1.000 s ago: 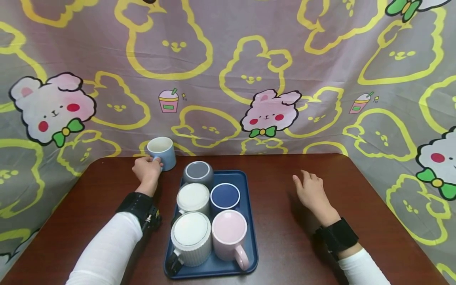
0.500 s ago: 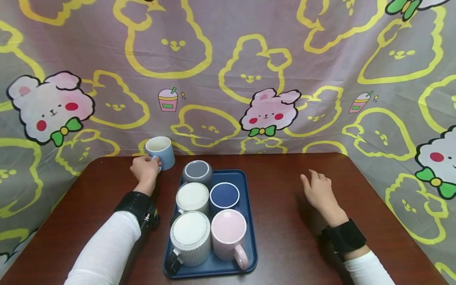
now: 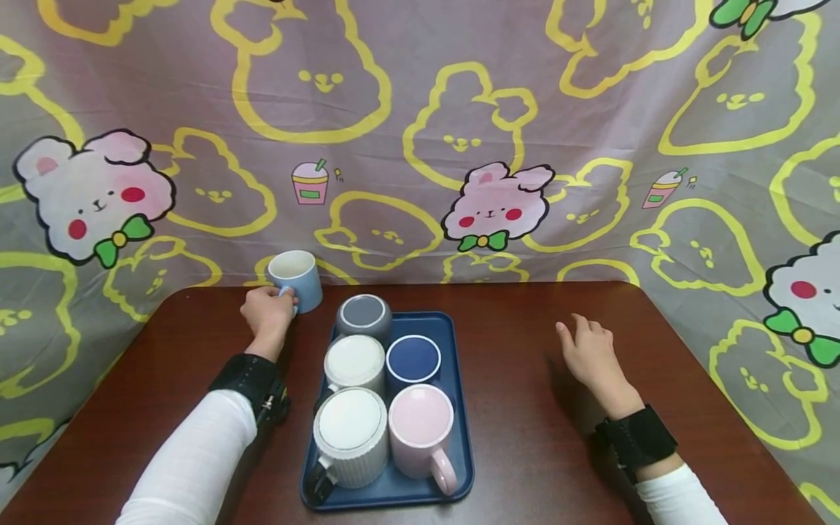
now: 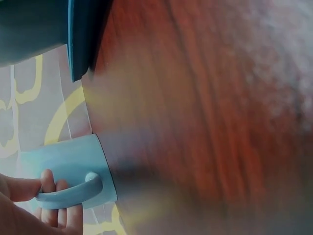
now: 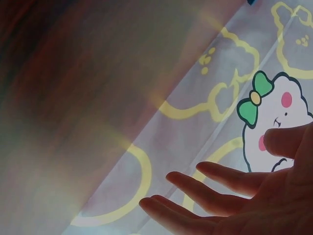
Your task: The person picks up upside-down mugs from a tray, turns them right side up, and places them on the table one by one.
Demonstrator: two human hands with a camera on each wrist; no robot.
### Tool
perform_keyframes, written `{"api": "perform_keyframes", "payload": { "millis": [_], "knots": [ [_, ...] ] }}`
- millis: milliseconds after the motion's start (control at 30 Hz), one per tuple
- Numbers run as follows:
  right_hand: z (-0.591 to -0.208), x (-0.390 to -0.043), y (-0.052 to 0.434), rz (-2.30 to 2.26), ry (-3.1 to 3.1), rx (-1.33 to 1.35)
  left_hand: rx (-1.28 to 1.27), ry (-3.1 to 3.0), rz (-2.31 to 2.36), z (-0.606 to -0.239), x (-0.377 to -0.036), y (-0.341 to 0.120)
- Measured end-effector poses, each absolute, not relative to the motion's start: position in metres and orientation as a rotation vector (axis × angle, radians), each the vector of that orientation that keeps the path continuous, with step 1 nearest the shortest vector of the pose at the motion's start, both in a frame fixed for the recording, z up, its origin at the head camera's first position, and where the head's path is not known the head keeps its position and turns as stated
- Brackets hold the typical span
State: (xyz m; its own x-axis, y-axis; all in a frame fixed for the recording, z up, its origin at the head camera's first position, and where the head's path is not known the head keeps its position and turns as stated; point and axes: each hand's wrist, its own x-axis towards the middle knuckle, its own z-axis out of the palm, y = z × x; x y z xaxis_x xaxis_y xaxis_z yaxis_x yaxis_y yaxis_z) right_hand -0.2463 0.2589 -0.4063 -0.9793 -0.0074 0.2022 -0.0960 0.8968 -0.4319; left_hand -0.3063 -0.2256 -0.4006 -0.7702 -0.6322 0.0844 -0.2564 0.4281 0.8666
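Note:
A light blue mug (image 3: 305, 286) stands upright at the table's back left, its white inside showing. My left hand (image 3: 267, 313) grips its handle; in the left wrist view the fingers pass through the handle (image 4: 73, 195) with the thumb against it. My right hand (image 3: 593, 359) is held over the right part of the table, fingers loosely spread, holding nothing. Between the hands, a blue tray (image 3: 463, 437) bears several upside-down mugs: a grey mug (image 3: 364, 315), a white mug (image 3: 356, 363), a navy mug (image 3: 413, 361), a ribbed white mug (image 3: 351, 437) and a pink mug (image 3: 422, 426).
The brown wooden table (image 3: 505, 408) runs back to a cartoon-printed cloth (image 3: 394, 160). The pink mug's handle points toward the near right. A dark handle (image 3: 320, 485) sticks out at the tray's near left corner.
My right hand has drifted a little to the right. My left hand keeps its hold on the light blue mug, which stays in place. The tray's mugs have not moved.

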Motion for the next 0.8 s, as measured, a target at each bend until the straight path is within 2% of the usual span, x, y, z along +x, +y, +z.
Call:
{"api": "perform_keyframes", "payload": {
  "millis": [533,800],
  "knots": [
    [-0.41,-0.253,0.246,0.706,-2.859,0.126,0.587,-2.539,-1.056,-0.39,-0.299,-0.235],
    [-0.407,-0.257,0.236,0.729,-2.865,0.132,0.579,-2.282,-1.058,-0.388,-0.292,-0.234]
  ]
}}
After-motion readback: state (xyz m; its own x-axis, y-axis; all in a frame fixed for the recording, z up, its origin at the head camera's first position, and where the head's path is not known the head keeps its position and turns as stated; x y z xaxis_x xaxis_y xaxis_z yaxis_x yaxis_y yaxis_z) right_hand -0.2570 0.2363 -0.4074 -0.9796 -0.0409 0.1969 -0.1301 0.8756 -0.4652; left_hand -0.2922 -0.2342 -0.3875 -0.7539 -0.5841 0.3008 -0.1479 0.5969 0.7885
